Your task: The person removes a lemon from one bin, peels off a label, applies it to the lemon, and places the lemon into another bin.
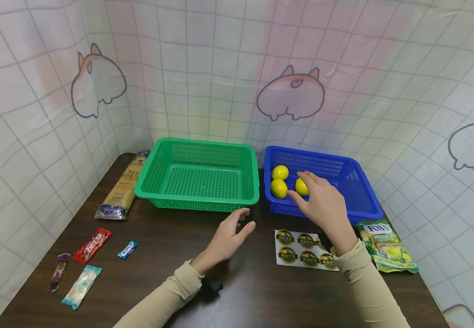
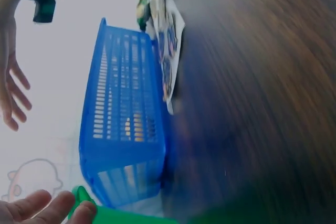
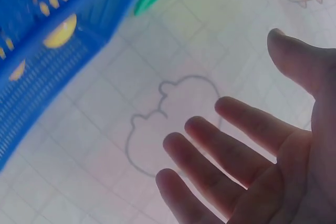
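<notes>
Over the blue basket (image 1: 359, 182) my right hand (image 1: 324, 202) hovers with fingers spread and nothing held; the right wrist view shows the same bare right hand (image 3: 273, 166). Three yellow lemons lie in that basket: one lemon (image 1: 280, 172) at the back left, another lemon (image 1: 278, 188) in front of it, and a third lemon (image 1: 301, 187) partly covered by my right hand. In front of the green basket (image 1: 197, 201), near its right corner, my left hand (image 1: 227, 234) is held with relaxed fingers, holding nothing. The green basket has no objects inside.
A sheet of round stickers (image 1: 298, 259) lies before the blue basket, a green FOX'S bag (image 1: 388, 246) to its right. On the left are a noodle pack (image 1: 122, 187), a red wrapper (image 1: 92, 245), a small blue packet (image 1: 128, 250), a teal-ended wrapper (image 1: 82, 287) and a purple wrapper (image 1: 59, 272).
</notes>
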`<state>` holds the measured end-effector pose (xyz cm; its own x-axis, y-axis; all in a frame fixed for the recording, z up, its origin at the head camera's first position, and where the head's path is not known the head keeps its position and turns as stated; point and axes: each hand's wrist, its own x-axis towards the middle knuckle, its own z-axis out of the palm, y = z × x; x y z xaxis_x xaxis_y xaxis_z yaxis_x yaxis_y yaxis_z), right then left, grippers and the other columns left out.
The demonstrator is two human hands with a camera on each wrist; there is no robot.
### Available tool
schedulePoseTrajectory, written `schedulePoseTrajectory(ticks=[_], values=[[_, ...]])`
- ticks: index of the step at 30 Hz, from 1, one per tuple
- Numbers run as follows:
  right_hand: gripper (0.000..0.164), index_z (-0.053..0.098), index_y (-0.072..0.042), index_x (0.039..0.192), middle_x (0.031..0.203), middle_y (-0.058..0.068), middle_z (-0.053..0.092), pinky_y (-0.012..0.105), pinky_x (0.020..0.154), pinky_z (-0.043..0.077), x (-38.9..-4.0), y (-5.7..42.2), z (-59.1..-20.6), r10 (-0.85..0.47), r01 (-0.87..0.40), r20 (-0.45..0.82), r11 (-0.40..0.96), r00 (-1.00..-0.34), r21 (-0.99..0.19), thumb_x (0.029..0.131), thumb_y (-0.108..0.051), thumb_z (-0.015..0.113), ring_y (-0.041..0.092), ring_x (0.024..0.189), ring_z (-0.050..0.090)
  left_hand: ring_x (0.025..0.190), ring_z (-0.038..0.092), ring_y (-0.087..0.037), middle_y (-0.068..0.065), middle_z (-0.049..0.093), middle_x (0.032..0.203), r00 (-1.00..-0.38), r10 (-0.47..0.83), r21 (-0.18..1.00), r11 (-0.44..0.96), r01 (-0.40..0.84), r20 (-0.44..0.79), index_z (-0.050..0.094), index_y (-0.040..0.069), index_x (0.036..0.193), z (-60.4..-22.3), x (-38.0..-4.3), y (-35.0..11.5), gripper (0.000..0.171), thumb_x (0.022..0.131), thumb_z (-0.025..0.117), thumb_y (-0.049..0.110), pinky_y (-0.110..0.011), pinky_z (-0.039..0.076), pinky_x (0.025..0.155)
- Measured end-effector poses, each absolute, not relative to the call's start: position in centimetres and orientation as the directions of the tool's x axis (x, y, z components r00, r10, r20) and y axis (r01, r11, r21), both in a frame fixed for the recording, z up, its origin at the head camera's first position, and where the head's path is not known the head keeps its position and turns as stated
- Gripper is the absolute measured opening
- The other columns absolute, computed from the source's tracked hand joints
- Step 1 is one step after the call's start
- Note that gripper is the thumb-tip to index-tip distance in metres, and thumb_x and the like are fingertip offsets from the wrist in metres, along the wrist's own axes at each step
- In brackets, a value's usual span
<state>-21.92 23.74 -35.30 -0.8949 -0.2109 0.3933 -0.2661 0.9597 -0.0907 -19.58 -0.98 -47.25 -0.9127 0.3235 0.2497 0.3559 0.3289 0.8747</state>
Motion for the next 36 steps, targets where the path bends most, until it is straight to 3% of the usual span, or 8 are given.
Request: schedulePoseTrajectory(ticks=[7,12,20,27,31,36], values=[[0.057,0.057,-0.011,0.138,0.139,0.017,0.061,0.059,0.086,0.057,-25.1,24.3,-33.1,-0.212,-0.251,0.271,0.961,-0.939,-0.117,0.096,-0.051,0.059,0.041,0.120,0.061,0.123,0.061,-0.031,-0.015,0.065,0.133,-0.942,0.322,0.967,0.193,0.165,0.097,0.057,0.009,0.135,-47.3,-20.5,0.7,0.046,0.104,0.049,0.041,-0.045,0.053,0.104],[0.056,0.055,-0.010,0.140,0.139,0.017,0.061,0.058,0.091,0.056,-28.4,24.5,-32.7,-0.257,-0.282,0.160,0.947,-0.953,-0.157,0.098,-0.048,0.057,0.040,0.119,0.062,0.127,0.059,-0.036,-0.023,0.060,0.136,-0.936,0.351,1.000,-0.001,-0.009,-0.008,0.053,0.002,0.137,-47.7,-21.5,2.1,0.048,0.105,0.047,0.037,-0.045,0.051,0.108],[0.061,0.048,-0.009,0.145,0.142,0.021,0.057,0.060,0.110,0.044,-34.5,25.8,-33.1,-0.302,-0.269,0.001,0.848,-0.953,-0.457,0.099,-0.049,0.054,0.041,0.131,0.054,0.134,0.053,-0.034,-0.026,0.048,0.146,-0.924,0.305,0.886,-0.326,-0.329,-0.231,0.040,-0.002,0.145,-47.5,-23.1,4.5,0.057,0.105,0.048,0.037,-0.043,0.041,0.119],[0.052,0.053,-0.009,0.141,0.141,0.021,0.057,0.052,0.104,0.052,-38.3,24.9,-35.7,-0.286,-0.134,-0.265,0.870,-0.921,-0.474,0.100,-0.041,0.056,0.039,0.121,0.061,0.132,0.057,-0.031,-0.023,0.054,0.142,-0.920,0.259,0.779,-0.493,-0.388,-0.294,0.044,-0.004,0.141,-48.1,-24.8,6.4,0.055,0.105,0.049,0.037,-0.039,0.041,0.119],[0.052,0.051,-0.007,0.144,0.145,0.022,0.053,0.051,0.111,0.047,-39.5,24.4,-37.6,-0.233,-0.011,-0.451,0.897,-0.862,-0.442,0.100,-0.035,0.060,0.039,0.132,0.055,0.119,0.066,-0.024,-0.017,0.063,0.129,-0.920,0.252,0.756,-0.525,-0.391,-0.300,0.048,-0.004,0.137,-48.5,-25.5,7.4,0.055,0.104,0.050,0.039,-0.038,0.044,0.117],[0.054,0.053,-0.006,0.142,0.144,0.020,0.055,0.051,0.112,0.047,-39.8,23.6,-38.5,-0.181,0.010,-0.520,0.939,-0.835,-0.343,0.097,-0.034,0.064,0.036,0.132,0.056,0.106,0.070,-0.016,-0.006,0.069,0.109,-0.926,0.235,0.737,-0.561,-0.377,-0.295,0.057,0.000,0.130,-48.7,-26.4,8.0,0.050,0.102,0.054,0.041,-0.031,0.052,0.107]])
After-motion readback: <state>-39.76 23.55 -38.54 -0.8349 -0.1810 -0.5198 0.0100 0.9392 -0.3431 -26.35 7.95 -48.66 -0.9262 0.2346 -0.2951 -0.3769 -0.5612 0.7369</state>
